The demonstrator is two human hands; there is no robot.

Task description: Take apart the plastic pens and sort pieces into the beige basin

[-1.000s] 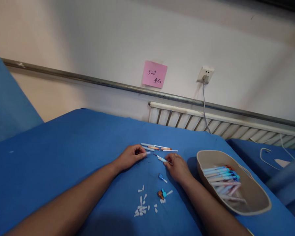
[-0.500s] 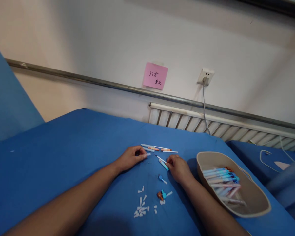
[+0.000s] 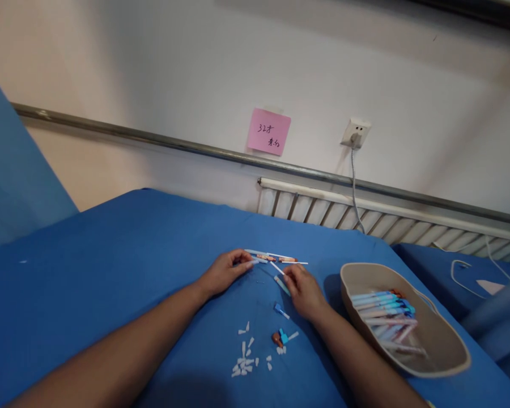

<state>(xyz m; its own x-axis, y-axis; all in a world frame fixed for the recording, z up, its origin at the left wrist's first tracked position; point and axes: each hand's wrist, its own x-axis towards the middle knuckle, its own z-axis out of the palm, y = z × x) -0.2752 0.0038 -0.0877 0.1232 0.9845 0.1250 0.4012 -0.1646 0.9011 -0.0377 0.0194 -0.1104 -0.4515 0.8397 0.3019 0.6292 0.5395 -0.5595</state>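
My left hand [image 3: 226,274] is closed in a pinch on a short whitish pen barrel piece [image 3: 254,262], which points right. Across from it, my right hand [image 3: 306,292] pinches a thin white pen refill [image 3: 276,268], its dark tip towards the left hand. The two parts are apart. Just beside the right fingers lies a teal pen barrel [image 3: 282,285]. Behind both hands, several pen parts lie together, among them an orange printed barrel [image 3: 287,259]. Nearer to me are a blue pen top [image 3: 279,308], a teal top [image 3: 283,336] and a brown top [image 3: 276,339].
Small white plastic tips [image 3: 243,362] are scattered at the front of the blue-covered table [image 3: 110,260]. On the right stands a beige basket [image 3: 440,340] with several pens [image 3: 382,306] inside. A radiator [image 3: 323,209] and wall run along the back.
My right hand has moved a little up and left, bringing the refill away from me. The left hand has shifted slightly, still with the barrel piece in its fingers.
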